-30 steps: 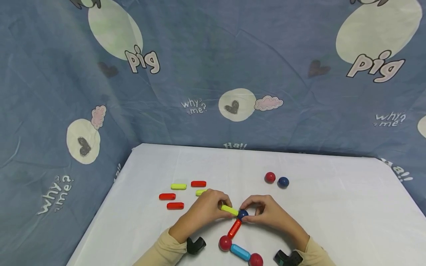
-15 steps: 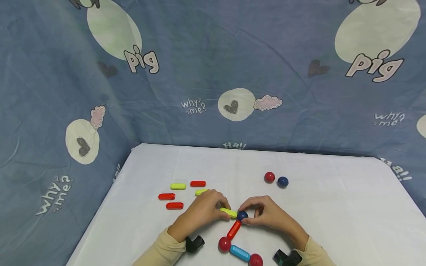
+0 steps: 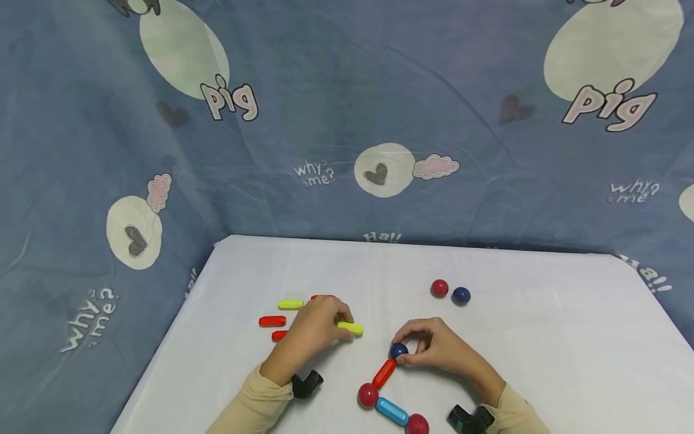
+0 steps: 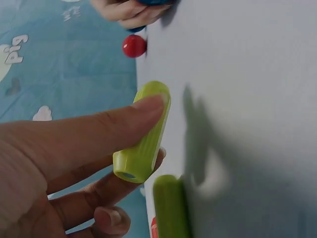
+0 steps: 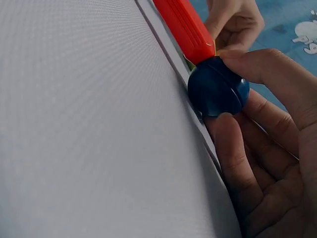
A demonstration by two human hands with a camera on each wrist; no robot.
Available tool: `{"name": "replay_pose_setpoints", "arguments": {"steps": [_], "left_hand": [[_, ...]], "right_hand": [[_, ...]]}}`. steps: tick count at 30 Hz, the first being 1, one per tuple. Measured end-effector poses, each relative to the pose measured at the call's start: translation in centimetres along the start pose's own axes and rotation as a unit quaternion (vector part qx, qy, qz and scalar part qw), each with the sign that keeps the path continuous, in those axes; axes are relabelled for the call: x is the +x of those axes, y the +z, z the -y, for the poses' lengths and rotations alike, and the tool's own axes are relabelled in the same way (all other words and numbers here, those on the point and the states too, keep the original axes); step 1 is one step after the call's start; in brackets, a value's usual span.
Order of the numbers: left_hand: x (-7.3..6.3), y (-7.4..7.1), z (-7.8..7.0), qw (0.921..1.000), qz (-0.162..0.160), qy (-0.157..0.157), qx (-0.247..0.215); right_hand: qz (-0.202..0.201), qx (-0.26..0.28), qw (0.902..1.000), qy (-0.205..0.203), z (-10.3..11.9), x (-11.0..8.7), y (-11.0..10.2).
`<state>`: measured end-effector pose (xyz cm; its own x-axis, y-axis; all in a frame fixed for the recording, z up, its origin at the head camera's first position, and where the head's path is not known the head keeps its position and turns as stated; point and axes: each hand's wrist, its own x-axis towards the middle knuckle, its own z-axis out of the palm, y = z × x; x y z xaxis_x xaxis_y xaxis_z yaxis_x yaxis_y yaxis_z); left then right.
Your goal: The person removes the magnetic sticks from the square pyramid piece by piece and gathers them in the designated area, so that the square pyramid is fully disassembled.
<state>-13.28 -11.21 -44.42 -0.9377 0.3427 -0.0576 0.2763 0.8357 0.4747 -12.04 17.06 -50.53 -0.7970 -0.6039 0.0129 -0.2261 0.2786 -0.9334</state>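
Note:
Between thumb and fingers, my left hand (image 3: pixel 314 325) pinches a yellow-green rod (image 3: pixel 350 328), held above the table in the left wrist view. My right hand (image 3: pixel 441 346) grips a dark blue ball (image 5: pixel 215 89) by thumb and fingertips. To that ball a red rod (image 3: pixel 384 374) is joined, leading down to a red ball (image 3: pixel 368 396). From there a light blue rod (image 3: pixel 393 411) runs to a second red ball (image 3: pixel 417 424) at the frame's bottom edge. The yellow-green rod is apart from this chain.
Loose red rods (image 3: pixel 272 321) and a yellow-green rod (image 3: pixel 290 305) lie at left, some partly covered by my left hand. Another yellow-green rod (image 4: pixel 171 206) shows below that hand. A red ball (image 3: pixel 440 288) and a blue ball (image 3: pixel 461 296) sit farther back on the white table (image 3: pixel 542 337).
My left hand has pulled the yellow-green rod away from the blue ball, moving left and slightly back. The right hand stays on the ball, almost unmoved.

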Motion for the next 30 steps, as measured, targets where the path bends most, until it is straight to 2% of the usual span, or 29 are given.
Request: {"name": "replay_pose_setpoints", "arguments": {"steps": [3, 9, 13, 17, 20, 23, 30], "left_hand": [[0.1, 0.4, -0.2, 0.9995, -0.012, 0.014, 0.025], [0.0, 0.7, -0.2, 0.9977, -0.035, 0.012, 0.057], [-0.1, 0.7, 0.0, 0.9979, -0.034, 0.006, 0.055], [-0.1, 0.6, -0.3, 0.9992, -0.027, 0.001, 0.029], [-0.1, 0.4, -0.9, 0.9999, -0.007, 0.006, -0.013], [-0.4, 0.7, -1.7, 0.998, 0.03, 0.021, -0.052], [-1.0, 2.8, -3.4, 0.9845, 0.133, 0.021, -0.113]], "right_hand": [[0.0, 0.008, 1.0, -0.002, 0.1, -0.1, 0.1], [-0.003, 0.006, 1.0, -0.003, 0.1, 0.0, 0.2], [-0.002, 0.005, 0.9999, -0.009, 0.0, 0.1, 0.1], [0.0, 0.009, 0.9999, -0.011, -0.1, 0.1, 0.1], [-0.001, 0.009, 0.9999, -0.011, -0.1, 0.0, 0.1], [-0.003, 0.007, 0.9999, -0.015, -0.1, 0.0, 0.1], [0.0, 0.004, 0.9998, -0.019, -0.1, -0.1, 0.1]]}}
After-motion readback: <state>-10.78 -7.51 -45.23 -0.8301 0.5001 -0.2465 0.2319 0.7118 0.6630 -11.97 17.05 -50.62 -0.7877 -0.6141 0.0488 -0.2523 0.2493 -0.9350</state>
